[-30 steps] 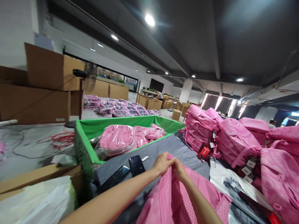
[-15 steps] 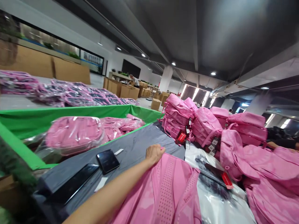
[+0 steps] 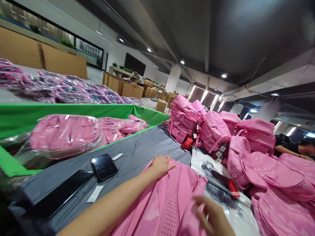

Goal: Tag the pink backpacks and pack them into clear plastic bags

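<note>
A pink backpack (image 3: 169, 196) with a dotted panel lies in front of me on the grey-covered table (image 3: 145, 150). My left hand (image 3: 161, 166) rests on its upper edge, fingers spread and not gripping. Over the right side of the bag is my right hand (image 3: 211, 216), blurred by motion, with its fingers loosely bent and apart. I see nothing in it. Contact between the right hand and the bag is unclear. Right of the bag lies clear plastic packaging (image 3: 246, 213) with a red tag (image 3: 233, 188) on it.
A phone (image 3: 104, 166) and a long dark device (image 3: 64, 193) lie at left beside white paper slips (image 3: 95, 194). Behind them a green-sided bin (image 3: 157, 121) holds bagged backpacks (image 3: 66, 134). Stacked pink backpacks (image 3: 184, 119) line the right; another person's arm (image 3: 287, 149) shows there.
My left hand has loosened from its hold on the backpack's top edge, and its fingers have spread. My right hand has come into view at the lower right. The view has shifted slightly.
</note>
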`<state>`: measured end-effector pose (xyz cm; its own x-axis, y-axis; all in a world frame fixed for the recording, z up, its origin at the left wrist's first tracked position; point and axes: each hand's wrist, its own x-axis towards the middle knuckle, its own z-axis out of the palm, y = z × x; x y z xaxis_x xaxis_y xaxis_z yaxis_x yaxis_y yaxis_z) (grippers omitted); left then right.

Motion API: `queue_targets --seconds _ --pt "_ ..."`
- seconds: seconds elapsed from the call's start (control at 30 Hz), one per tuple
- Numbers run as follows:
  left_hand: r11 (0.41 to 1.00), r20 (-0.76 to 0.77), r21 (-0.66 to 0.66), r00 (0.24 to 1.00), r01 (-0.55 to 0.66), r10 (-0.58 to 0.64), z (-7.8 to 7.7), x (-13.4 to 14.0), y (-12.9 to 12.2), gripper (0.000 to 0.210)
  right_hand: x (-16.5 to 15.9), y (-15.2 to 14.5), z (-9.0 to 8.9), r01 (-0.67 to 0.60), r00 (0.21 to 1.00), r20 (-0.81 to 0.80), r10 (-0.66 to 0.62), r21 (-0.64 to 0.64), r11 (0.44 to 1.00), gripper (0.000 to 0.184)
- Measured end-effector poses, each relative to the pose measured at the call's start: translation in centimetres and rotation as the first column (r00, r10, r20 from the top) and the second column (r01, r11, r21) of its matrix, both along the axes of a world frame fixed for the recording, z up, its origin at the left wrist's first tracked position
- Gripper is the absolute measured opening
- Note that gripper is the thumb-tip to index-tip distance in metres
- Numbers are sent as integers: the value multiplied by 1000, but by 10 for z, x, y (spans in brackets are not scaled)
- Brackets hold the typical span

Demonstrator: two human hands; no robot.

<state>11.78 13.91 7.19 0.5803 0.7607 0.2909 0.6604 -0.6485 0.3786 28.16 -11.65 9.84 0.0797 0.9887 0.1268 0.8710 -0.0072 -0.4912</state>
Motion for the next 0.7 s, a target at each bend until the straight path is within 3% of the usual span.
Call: queue_targets --seconds 0.07,0.17,0.27,0.37,0.47,0.57,0.7 --pt "997 6 54 998 61 -62 6 5 -9 53 33 40 7 370 917 127 -377 73 926 48" --pt "966 22 102 971 236 -240 8 28 -30 51 65 83 6 581 800 166 -576 22 813 46" --pt "878 43 80 879 471 -475 -1 61 -48 36 72 98 2 580 801 128 -585 76 811 26" --pt "782 124 38 773 623 -622 -18 91 -58 21 63 86 -3 510 843 73 -532 203 836 16" --pt "772 259 29 741 635 -620 -39 109 -64 5 48 65 -17 386 917 -42 -397 340 857 21" --pt "794 362 26 735 607 -574 -59 116 -70 14 28 49 -33 323 946 -145 -289 377 868 22" --pt "819 427 -8 743 573 -516 -73 116 -71 25 -7 34 -34 354 934 -221 -280 472 808 23"
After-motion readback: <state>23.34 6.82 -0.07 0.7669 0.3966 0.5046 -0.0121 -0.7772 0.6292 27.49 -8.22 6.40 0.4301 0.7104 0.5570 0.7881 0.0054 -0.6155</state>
